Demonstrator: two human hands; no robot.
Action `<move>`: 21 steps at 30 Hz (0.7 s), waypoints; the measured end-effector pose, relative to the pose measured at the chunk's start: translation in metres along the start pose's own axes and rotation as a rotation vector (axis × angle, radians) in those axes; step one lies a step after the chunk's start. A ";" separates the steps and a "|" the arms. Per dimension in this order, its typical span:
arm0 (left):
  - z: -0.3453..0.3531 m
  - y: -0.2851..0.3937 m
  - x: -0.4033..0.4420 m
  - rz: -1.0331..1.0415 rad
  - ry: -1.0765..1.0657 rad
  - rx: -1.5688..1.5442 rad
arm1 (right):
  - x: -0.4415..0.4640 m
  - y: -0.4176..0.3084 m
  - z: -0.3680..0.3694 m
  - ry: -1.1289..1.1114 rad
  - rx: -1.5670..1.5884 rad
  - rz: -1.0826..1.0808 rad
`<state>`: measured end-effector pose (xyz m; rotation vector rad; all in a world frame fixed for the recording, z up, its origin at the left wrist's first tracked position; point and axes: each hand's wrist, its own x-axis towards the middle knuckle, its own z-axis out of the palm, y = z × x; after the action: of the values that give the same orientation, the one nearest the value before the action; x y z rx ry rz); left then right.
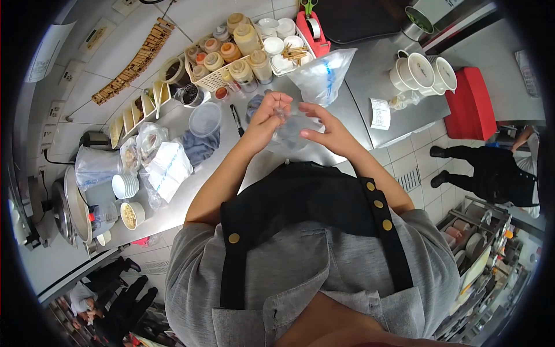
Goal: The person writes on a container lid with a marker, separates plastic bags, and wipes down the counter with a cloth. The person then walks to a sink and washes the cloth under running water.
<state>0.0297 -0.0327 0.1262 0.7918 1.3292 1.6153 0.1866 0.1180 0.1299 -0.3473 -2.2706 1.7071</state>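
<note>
With the clear bag (286, 139) as the dial's centre, it lies between the two hands, above the steel counter (354, 115). From the left, two people show in part at seven to eight o'clock. At eight are a bottle (105, 214), a bowl stack (126, 186) and, just below it, a food tub (132, 216). A white bag (169, 168) lies between eight and nine, near the blue cloth (202, 147) at nine, with a clear lid (205, 118) at its upper edge. At ten is a dark-filled tub (173, 70); at eleven, sauce bottles (230, 53) crowd a basket.

The left hand (269, 118), at ten, has its fingers curled in, gripping the clear bag's film. Small dishes (283, 46) stand at twelve, just beside the red tape dispenser (314, 37).

The right hand (326, 128), at three, is spread, thumb and fingers apart; whether it touches the film I cannot tell. A large bag (325, 78) stands at one. White tubs (418, 72) stand at two, a receipt (380, 114) lies just short of three, and a red box (471, 107) sits farther out at three. Another person (491, 173) stands between three and four.
</note>
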 end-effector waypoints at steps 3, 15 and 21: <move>0.003 0.012 -0.010 0.054 -0.078 0.016 | 0.011 -0.007 -0.009 -0.176 0.014 0.112; 0.012 0.067 -0.017 0.302 -0.178 0.673 | 0.028 -0.030 -0.035 -0.393 0.342 0.283; 0.022 0.085 -0.012 0.480 -0.172 0.814 | 0.023 -0.044 -0.038 -0.307 0.193 0.164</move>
<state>0.0349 -0.0385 0.2147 1.8043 1.7702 1.2637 0.1781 0.1474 0.1843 -0.2498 -2.3067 2.1767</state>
